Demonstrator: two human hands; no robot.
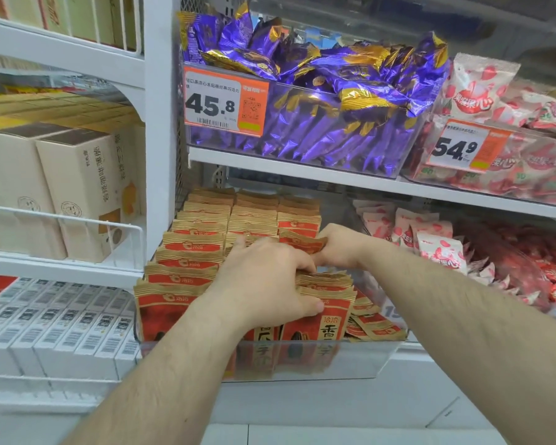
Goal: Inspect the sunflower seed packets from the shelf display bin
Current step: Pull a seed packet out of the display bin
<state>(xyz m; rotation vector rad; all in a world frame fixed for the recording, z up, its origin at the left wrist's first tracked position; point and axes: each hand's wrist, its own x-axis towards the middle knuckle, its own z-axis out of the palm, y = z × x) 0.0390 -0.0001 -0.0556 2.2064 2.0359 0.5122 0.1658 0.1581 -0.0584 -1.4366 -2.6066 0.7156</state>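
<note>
At the front of the clear display bin (302, 358), the left hand (267, 284) presses down on the upright sunflower seed packets (190, 252), thumb against the foremost one. Behind it, the right hand (341, 245) pinches one packet (302, 240) at its top edge. All packets remain inside the bin, so inspection appears barely begun; lifting and examining remain. Above the bin sits a tub of purple wrappers (318, 107); right of it, pink-and-white bags (430, 242). Tight rows may hinder withdrawal.
</note>
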